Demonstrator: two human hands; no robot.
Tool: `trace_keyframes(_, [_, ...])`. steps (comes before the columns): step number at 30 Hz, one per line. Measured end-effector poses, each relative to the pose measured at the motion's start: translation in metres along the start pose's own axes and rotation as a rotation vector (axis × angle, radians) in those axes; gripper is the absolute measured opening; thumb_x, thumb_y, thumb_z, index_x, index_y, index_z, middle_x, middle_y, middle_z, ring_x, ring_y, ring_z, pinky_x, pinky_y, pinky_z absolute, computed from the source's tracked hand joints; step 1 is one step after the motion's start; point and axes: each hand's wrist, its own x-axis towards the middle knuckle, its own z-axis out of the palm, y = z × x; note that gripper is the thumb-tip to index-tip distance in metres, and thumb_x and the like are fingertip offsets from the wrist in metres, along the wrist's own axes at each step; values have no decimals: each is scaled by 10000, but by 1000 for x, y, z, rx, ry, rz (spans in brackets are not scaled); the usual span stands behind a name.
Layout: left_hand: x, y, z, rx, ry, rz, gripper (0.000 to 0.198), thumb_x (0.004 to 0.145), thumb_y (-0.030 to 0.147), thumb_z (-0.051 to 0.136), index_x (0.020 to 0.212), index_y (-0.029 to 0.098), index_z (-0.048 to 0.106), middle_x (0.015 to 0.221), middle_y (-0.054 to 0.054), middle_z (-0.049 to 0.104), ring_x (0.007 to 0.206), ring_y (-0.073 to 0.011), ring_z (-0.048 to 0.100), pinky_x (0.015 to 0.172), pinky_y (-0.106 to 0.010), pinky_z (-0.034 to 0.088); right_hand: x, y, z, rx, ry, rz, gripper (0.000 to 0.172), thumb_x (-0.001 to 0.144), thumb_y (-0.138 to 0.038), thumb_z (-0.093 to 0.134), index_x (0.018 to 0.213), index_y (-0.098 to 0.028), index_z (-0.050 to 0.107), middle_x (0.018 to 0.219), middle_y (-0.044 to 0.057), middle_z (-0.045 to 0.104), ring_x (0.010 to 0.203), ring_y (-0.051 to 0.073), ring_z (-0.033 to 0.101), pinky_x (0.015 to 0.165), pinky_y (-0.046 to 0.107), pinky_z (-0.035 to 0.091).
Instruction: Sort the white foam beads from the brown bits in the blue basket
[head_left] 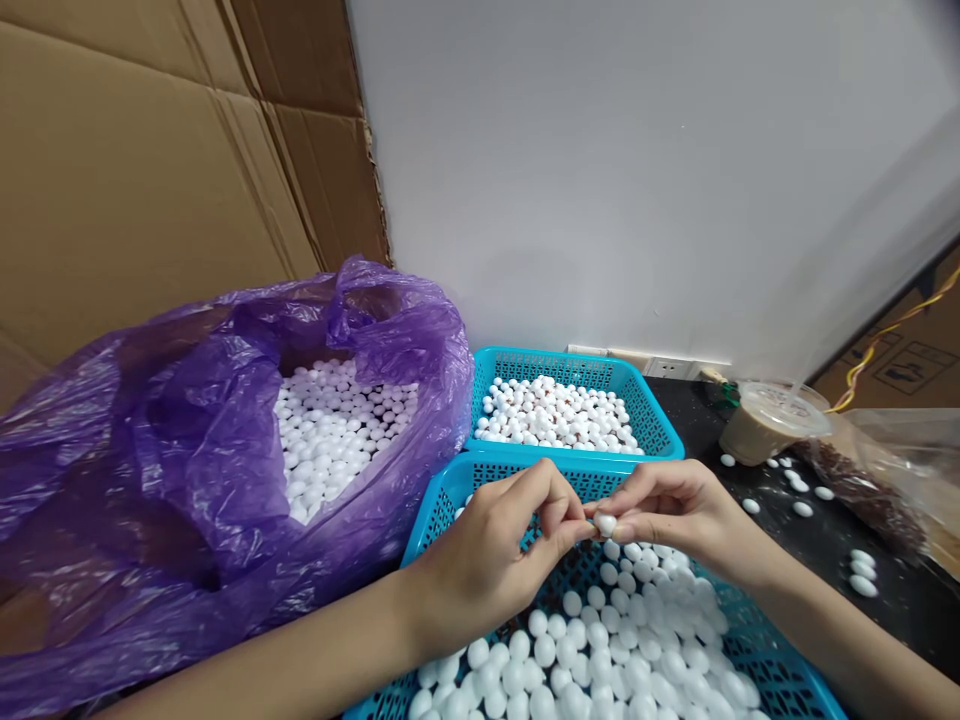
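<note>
Both my hands meet above the near blue basket (442, 500), which holds several small white balls. My right hand (671, 510) pinches one white ball (604, 524) between thumb and fingertips. My left hand (499, 550) is curled, its thumb and fingers pressed together right against that same ball. A second blue basket (660, 420) behind it is filled with more white balls. To the left, a purple plastic bag (187, 450) lies open with a heap of the same white balls inside.
Flattened cardboard (150, 150) leans at the back left against a grey wall. On the dark table at right stand a lidded drink cup (772, 420), a clear plastic bag (885, 470) and scattered flat white pieces (802, 508).
</note>
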Motion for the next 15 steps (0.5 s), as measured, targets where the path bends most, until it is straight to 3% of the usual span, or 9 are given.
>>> trace_keyframes(8, [-1, 2, 1, -4, -2, -15, 259, 862, 142, 504, 691, 190, 315, 754, 36, 537, 728, -63, 563, 641, -179, 431, 1, 0, -2, -39, -19, 10, 188, 735, -103, 690, 826, -265, 718, 870, 0, 740, 762, 104, 685, 643, 158, 531])
trace_keyframes(15, [3, 2, 1, -26, 110, -41, 272, 850, 157, 537, 675, 187, 330, 730, 35, 569, 714, -71, 582, 653, -182, 457, 6, -1, 0, -4, 23, 8, 154, 759, -142, 675, 850, -263, 703, 914, 5, 729, 846, 136, 675, 760, 240, 537])
